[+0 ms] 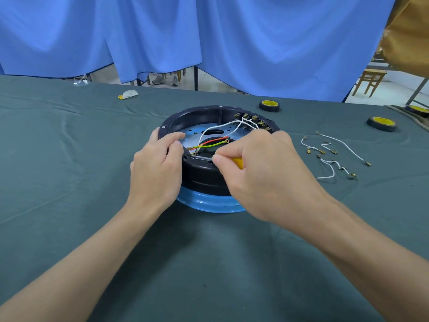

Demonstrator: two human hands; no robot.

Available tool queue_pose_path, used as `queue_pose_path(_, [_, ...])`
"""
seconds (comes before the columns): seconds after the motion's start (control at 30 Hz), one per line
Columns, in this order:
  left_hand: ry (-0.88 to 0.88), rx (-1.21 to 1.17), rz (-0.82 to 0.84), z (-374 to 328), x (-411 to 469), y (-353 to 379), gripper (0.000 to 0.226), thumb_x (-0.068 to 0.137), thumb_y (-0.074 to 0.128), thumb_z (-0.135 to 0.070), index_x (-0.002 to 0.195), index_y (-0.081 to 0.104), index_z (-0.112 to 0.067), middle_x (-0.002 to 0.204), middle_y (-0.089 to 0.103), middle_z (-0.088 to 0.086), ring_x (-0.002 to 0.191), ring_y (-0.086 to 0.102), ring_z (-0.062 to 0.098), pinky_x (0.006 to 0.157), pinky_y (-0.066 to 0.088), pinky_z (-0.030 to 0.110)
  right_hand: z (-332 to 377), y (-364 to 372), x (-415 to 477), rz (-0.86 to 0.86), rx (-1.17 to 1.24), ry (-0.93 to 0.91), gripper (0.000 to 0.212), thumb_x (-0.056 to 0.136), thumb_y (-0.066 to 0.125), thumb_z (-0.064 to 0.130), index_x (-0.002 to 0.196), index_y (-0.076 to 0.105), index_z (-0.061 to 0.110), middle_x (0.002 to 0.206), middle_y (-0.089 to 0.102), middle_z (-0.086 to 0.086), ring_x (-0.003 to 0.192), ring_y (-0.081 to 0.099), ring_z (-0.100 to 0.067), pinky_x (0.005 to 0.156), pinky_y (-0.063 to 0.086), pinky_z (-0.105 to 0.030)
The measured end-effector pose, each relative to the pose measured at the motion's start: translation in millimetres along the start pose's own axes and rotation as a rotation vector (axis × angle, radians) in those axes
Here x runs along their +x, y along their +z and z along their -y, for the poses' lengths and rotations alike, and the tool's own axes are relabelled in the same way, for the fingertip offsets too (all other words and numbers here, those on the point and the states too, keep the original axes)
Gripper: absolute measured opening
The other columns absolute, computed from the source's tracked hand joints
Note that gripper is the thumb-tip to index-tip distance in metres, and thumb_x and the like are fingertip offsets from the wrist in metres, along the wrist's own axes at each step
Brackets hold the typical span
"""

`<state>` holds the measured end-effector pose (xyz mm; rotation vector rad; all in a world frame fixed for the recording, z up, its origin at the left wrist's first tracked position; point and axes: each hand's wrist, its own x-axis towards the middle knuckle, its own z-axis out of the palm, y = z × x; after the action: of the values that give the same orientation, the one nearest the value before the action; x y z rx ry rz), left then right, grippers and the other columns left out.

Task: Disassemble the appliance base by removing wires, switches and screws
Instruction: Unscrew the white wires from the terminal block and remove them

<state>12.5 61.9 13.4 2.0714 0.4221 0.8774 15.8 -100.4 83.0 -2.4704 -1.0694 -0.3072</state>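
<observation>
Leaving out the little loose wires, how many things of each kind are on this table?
appliance base: 1
screwdriver: 1
tape rolls: 3
Total: 5

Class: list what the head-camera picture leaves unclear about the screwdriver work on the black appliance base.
1. Head view: the screwdriver handle is mostly hidden by the right hand gripping it; only some yellow shows.
2. Its tip, beside the left hand holding the base, is too small to tell whether it sits on a screw.
3. The tape roll label is too small to read.
</observation>
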Motion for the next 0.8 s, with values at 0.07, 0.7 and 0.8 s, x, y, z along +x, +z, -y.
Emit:
queue_pose_path(0.07, [-0.006,-0.01,0.003,-0.5,-0.3,0.0,0.047,0.083,0.032,-0.032,0.111,0.07,-0.025,0.108,0.061,-0.01,0.088,0.048,0.008,0.086,0.038,0.034,6.3,-0.7,-1.2,0.012,-0.037,-0.009,0.048,0.096,0.047,0.018,0.054,0.026,0.016,0.052,0.021,0.0,0.051,0.02,-0.02,0.05,0.021,-0.025])
queue_pose_path(0.7, [0.003,-0.009,0.008,0.7,0.9,0.1,0.046,0.083,0.033,-0.032,0.11,0.07,-0.026,0.114,0.063,-0.011,0.091,0.049,0.007,0.087,0.039,0.033,1.1,-2.9,-2.0,0.015,-0.092,-0.031,0.049,0.098,0.045,0.02,0.053,0.025,0.017,0.052,0.02,-0.001,0.051,0.021,-0.025,0.065,0.022,-0.039])
queue_pose_path(0.8, [0.006,-0.002,0.01,0.4,0.2,0.3,0.046,0.083,0.033,-0.032,0.11,0.07,-0.025,0.113,0.062,-0.011,0.09,0.049,0.009,0.085,0.038,0.032,-2.7,-4.1,-0.6,-0.003,-0.041,-0.017,0.047,0.096,0.047,0.02,0.053,0.03,0.014,0.049,0.021,-0.004,0.053,0.021,-0.027,0.067,0.025,-0.039])
